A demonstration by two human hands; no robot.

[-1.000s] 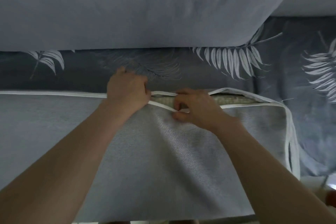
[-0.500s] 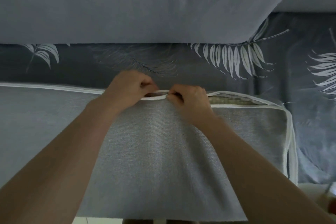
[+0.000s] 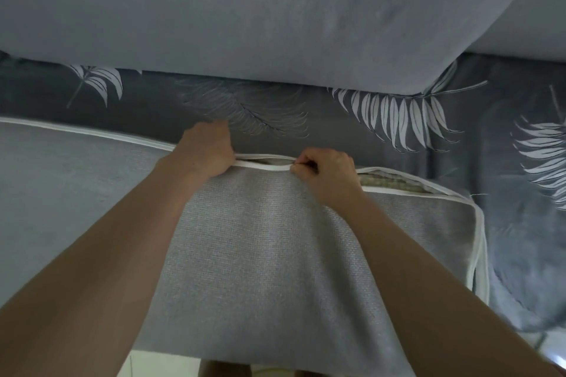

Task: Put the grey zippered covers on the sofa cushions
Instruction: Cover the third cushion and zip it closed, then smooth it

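A grey woven cushion cover (image 3: 263,248) with white piping lies flat in front of me. Its far edge is the zip opening, partly gaping. Through the gap at the right shows the yellowish cushion (image 3: 392,182) inside. My left hand (image 3: 208,150) clamps the cover's far edge where the white piping runs closed to the left. My right hand (image 3: 324,168) pinches the white edge at the opening, a hand's width to the right; the zip pull itself is hidden under its fingers.
A large plain grey cushion (image 3: 245,15) rises behind the cover. A dark grey sheet with white leaf print (image 3: 398,113) covers the seat behind and to the right. Pale floor (image 3: 159,364) shows at the bottom edge.
My right hand has slid to the right along the opening, away from my left hand, and the gap showing the cushion has grown shorter. My left hand has stayed on the edge.
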